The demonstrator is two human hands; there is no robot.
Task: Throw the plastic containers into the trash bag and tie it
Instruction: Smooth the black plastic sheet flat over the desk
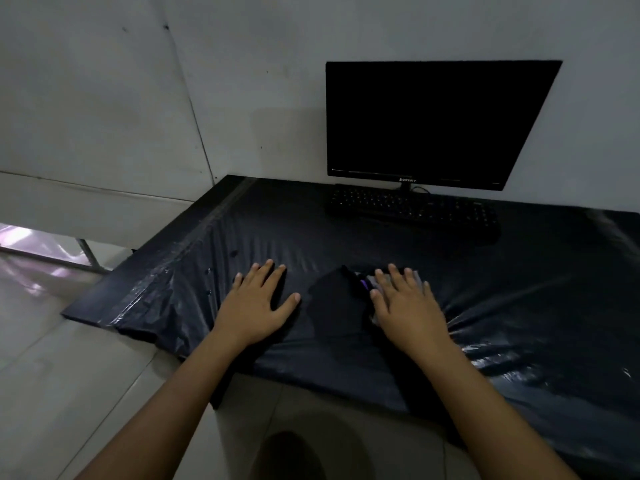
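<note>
Black plastic sheeting (pixel 485 289) covers the bench (pixel 90 311), and against it the task's things are hard to pick out. A dark flat shape (pixel 334 301) lies between the 2 hands near the front edge; it may be the folded trash bag, though I cannot say so for sure. Under the right hand (pixel 407 306) something pale with a purple mark (pixel 367 282) peeks out at the fingertips, possibly a container or wrapper; too little shows to tell.

The main risk, as I judge it, is confusion of black on black in dim light: a grab meant for the bag could catch the slack, wrinkled sheeting instead and drag it, which might pull at the keyboard (pixel 412 207) and monitor (pixel 433 123) standing on it at the far side. The pale item could also slide off the near edge if swept carelessly.

Both arms reach forward from the near side. The left hand (pixel 258 303) lies palm down on the sheeting, fingers straight and spread, grasping nothing. The right hand is likewise flat, fingers spread, pressing on the pale item without curling round it.
</note>
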